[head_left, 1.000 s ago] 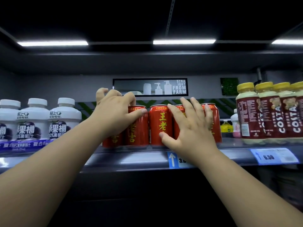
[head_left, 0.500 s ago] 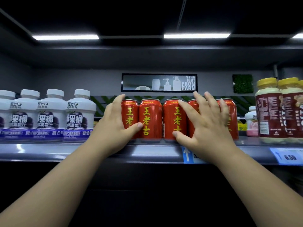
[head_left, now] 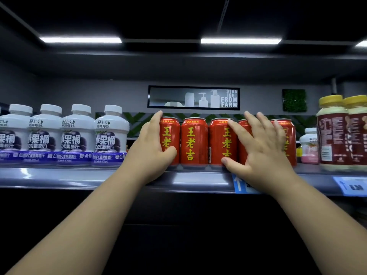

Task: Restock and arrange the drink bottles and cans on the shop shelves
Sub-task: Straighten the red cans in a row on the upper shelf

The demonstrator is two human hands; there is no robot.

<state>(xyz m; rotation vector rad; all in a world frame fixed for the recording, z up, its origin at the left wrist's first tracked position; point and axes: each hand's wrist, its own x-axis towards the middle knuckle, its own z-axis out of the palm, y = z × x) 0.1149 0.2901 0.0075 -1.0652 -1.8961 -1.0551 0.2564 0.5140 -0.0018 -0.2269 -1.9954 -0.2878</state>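
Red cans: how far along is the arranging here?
Done: five red cans stand upright in a tight row with labels forward, white bottles lined up beside them. In hand: left hand grips the end can, right hand presses flat on those further right. Left: probably just letting go.

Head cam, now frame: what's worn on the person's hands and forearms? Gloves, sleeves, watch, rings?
Nothing worn: left hand and right hand ungloved. The left forearm and right forearm are bare to the frame edge, no sleeves in view. No watch or wristband; no rings on the fingers that show.
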